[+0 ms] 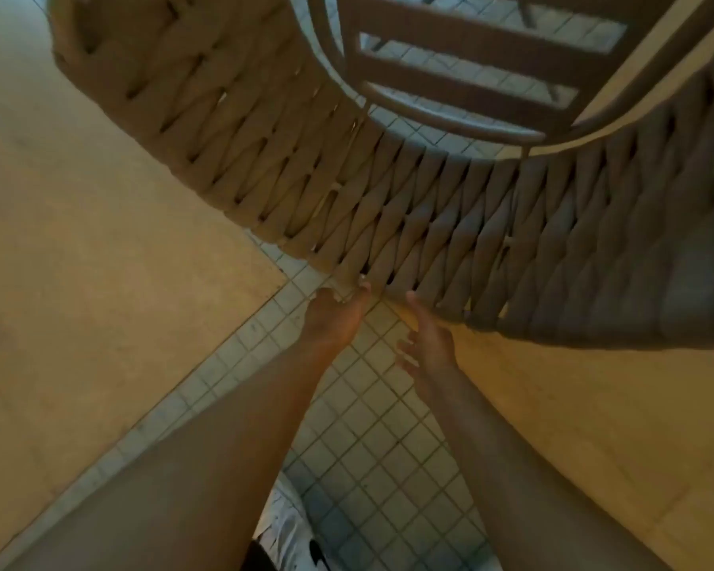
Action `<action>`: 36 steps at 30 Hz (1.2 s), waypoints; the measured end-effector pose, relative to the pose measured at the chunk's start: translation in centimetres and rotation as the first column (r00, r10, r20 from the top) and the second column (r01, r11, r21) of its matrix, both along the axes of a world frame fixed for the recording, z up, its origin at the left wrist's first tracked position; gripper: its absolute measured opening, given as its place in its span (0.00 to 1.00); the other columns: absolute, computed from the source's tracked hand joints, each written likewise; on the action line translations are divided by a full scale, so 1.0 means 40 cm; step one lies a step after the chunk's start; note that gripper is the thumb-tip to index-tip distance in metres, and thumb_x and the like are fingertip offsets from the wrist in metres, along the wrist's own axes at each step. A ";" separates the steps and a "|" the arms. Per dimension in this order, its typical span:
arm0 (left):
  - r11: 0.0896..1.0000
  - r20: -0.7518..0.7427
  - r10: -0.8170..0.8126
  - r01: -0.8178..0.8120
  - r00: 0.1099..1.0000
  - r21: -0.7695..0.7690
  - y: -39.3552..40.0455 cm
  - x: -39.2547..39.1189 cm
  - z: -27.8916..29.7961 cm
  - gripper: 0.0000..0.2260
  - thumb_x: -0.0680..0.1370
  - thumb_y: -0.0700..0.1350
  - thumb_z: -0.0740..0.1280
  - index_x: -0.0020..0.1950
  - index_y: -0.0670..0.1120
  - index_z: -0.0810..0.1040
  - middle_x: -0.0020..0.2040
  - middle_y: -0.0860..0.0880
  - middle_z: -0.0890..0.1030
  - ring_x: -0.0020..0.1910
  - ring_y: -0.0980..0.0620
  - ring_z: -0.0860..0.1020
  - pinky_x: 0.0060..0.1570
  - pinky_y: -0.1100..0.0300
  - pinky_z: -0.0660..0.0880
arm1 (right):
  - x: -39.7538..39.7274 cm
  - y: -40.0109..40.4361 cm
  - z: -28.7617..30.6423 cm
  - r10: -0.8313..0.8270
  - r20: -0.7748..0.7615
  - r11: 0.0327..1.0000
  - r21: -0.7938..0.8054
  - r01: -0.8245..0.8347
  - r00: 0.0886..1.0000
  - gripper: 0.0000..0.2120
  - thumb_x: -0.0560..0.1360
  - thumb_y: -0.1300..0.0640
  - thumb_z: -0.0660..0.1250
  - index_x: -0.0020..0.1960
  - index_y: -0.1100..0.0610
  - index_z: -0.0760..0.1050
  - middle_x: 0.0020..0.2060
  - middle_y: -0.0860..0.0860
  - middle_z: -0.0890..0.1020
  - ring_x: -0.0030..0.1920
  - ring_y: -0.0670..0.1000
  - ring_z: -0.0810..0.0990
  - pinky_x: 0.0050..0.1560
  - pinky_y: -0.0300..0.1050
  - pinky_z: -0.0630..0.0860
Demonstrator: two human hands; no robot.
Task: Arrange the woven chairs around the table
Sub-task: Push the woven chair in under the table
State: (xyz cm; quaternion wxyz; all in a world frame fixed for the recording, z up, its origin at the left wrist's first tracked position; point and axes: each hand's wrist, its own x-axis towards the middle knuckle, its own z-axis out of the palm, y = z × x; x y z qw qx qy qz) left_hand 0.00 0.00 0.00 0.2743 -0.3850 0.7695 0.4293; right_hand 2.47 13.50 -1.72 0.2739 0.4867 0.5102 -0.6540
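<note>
A brown woven chair (pixel 388 208) fills the upper half of the head view, seen from above and behind. Its curved rope-woven backrest sweeps from upper left to right, and its slatted seat (pixel 462 72) shows beyond it. My left hand (pixel 339 315) grips the lower rim of the backrest, fingers curled onto the weave. Just to the right, my right hand (pixel 427 344) has its fingers apart, with the thumb tip at the rim, holding nothing. No table is clearly visible.
The floor has large tan slabs (pixel 100 282) on the left and right, with a strip of small white tiles (pixel 359 405) running between them under my arms. My shoe and pale trouser leg (pixel 289 533) show at the bottom edge.
</note>
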 end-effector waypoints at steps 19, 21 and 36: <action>0.730 -0.118 0.682 -0.659 0.722 0.182 -0.026 -0.185 -0.272 0.45 0.72 0.63 0.75 0.78 0.41 0.61 0.72 0.39 0.73 0.70 0.38 0.73 0.67 0.45 0.71 | -0.163 -0.082 -0.223 -0.796 -0.101 0.581 0.152 0.800 0.597 0.53 0.62 0.38 0.83 0.79 0.51 0.64 0.72 0.50 0.75 0.70 0.55 0.74 0.69 0.57 0.72; 0.711 -0.130 0.702 -0.680 0.700 0.179 -0.026 -0.188 -0.279 0.45 0.71 0.62 0.76 0.78 0.41 0.61 0.72 0.39 0.73 0.70 0.38 0.73 0.67 0.45 0.71 | -0.166 -0.087 -0.225 -0.812 -0.064 0.561 0.190 0.806 0.580 0.56 0.60 0.33 0.82 0.80 0.51 0.62 0.73 0.49 0.73 0.70 0.54 0.73 0.64 0.54 0.71; 0.781 -0.289 0.624 -0.593 0.726 0.197 -0.018 -0.132 -0.233 0.36 0.67 0.65 0.78 0.66 0.43 0.78 0.60 0.46 0.82 0.57 0.46 0.80 0.58 0.52 0.75 | -0.130 -0.027 -0.142 -0.735 -0.100 0.661 0.116 0.742 0.671 0.40 0.62 0.38 0.83 0.68 0.53 0.76 0.60 0.48 0.81 0.59 0.54 0.80 0.60 0.56 0.76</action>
